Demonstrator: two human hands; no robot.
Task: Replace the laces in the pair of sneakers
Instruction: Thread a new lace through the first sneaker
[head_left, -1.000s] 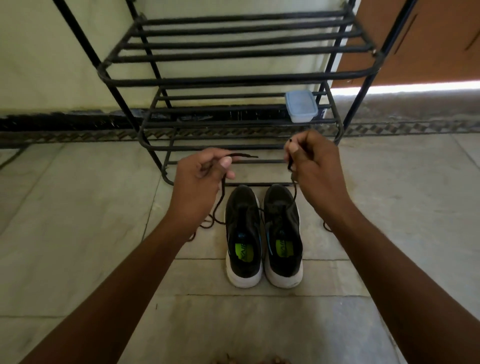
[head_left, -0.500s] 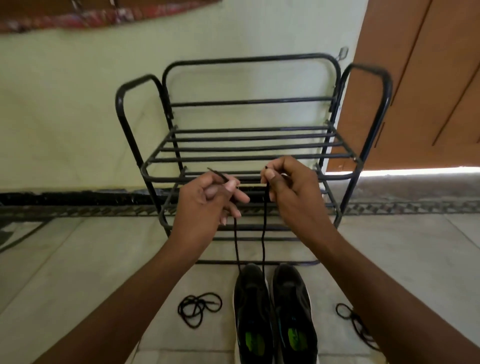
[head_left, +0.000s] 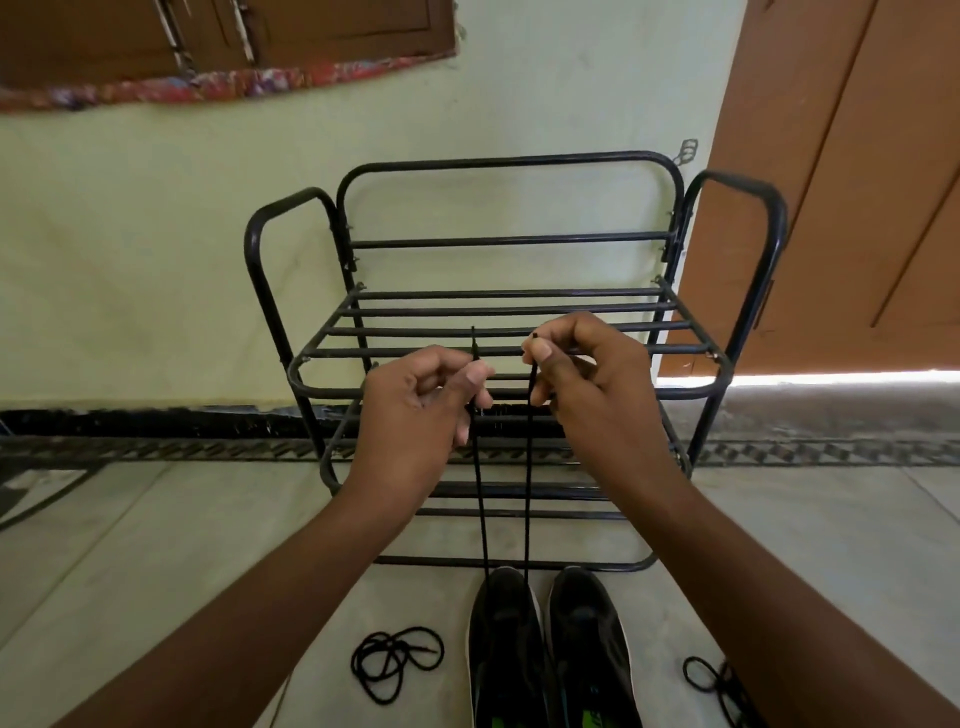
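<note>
Sneakers: black pair w/ white soles, side by side on the floor tiles right below me, toes toward the shoe rack. Left sneaker (head_left: 506, 649) has a black lace (head_left: 480, 499) running up out of its front end in two taut strands, approx parallel, close together. My left hand (head_left: 421, 410) pinches one end betw thumb and forefinger, tip poking up just above the thumb; other fingers curled under. My right hand (head_left: 587, 374) pinches the other end the same way, tip showing just above the thumbnail. Both hands are raised side by side, near each other but not touching, in front of the rack's upper shelf. Right sneaker (head_left: 589, 654) sits touching or nearly touching the left one; green insole labels show at the bottom edge of both; can't tell whether it has any lace in it. Loose black lace (head_left: 396, 662) lies coiled on the tiles just left of the pair. Another black lace (head_left: 714, 683) lies to the right, partly hidden by my right forearm. Shoe rack (head_left: 511, 332) is black metal tubing, barred shelves, standing against a pale green wall (head_left: 156, 249). Brown wooden door (head_left: 857, 182) to the right of it, bright light along the bottom edge. Patterned dark border strip runs along the base of the wall.
</note>
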